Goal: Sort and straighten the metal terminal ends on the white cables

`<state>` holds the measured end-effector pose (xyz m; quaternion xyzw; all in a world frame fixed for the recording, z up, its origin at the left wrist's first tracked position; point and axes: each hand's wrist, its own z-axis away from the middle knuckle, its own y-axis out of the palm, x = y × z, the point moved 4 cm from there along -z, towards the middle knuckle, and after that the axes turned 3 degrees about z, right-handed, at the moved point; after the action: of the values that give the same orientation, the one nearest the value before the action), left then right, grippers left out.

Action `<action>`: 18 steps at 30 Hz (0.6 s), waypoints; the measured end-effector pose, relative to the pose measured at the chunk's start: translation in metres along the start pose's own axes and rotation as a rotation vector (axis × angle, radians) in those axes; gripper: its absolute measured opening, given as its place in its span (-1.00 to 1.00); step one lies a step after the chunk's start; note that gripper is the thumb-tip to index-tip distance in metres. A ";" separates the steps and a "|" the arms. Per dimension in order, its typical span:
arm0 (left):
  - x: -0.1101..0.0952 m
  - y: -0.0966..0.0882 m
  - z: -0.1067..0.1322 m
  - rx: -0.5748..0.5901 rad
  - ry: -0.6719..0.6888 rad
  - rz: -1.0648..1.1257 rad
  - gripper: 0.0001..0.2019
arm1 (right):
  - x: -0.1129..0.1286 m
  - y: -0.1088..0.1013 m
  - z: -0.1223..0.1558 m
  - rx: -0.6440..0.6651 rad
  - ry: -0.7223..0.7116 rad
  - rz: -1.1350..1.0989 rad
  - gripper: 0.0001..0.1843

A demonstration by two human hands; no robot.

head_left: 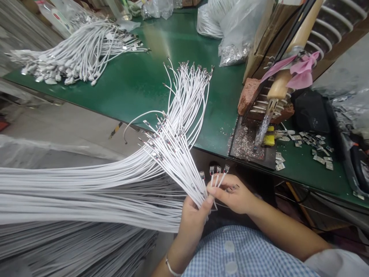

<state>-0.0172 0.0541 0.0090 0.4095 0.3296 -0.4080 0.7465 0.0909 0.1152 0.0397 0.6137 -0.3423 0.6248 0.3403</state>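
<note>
My left hand (193,215) is closed around a thick bundle of white cables (173,154) that fans upward to the green table (138,80), its metal-tipped ends spread out. My right hand (233,194) pinches a few short cable ends (217,175) with small metal connectors pointing up, right beside the left thumb. More white cables (72,192) run off to the left in a flat sheaf below the table edge.
A second pile of white cables (77,54) lies at the table's far left. A soldering iron (276,92) with a wooden handle rests tip-down on a dark tray (248,144) beside bricks. Small metal shells (314,148) are scattered right; plastic bags (233,34) stand behind.
</note>
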 end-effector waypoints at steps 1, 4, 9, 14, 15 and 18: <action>-0.002 0.003 0.000 0.025 -0.001 -0.002 -0.64 | 0.002 -0.001 0.001 -0.002 -0.032 0.033 -0.74; -0.007 0.007 0.000 0.055 0.012 -0.010 -0.74 | 0.008 -0.008 0.006 -0.006 -0.115 0.136 -0.76; -0.007 0.003 -0.004 0.089 0.029 -0.042 -0.81 | 0.016 -0.035 0.029 0.018 -0.181 0.452 -0.83; -0.006 0.006 -0.006 0.113 0.012 -0.035 -0.82 | 0.033 -0.072 0.064 0.033 -0.072 0.743 -0.70; -0.007 0.007 -0.007 0.119 0.012 -0.024 -0.81 | 0.040 -0.080 0.071 -0.003 -0.073 0.737 -0.68; -0.009 0.015 -0.010 0.140 0.001 0.001 -0.76 | 0.063 -0.096 0.086 -0.169 -0.217 0.522 -0.56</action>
<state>-0.0095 0.0714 0.0172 0.4609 0.3003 -0.4294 0.7163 0.2168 0.0936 0.1051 0.5377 -0.5738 0.5911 0.1793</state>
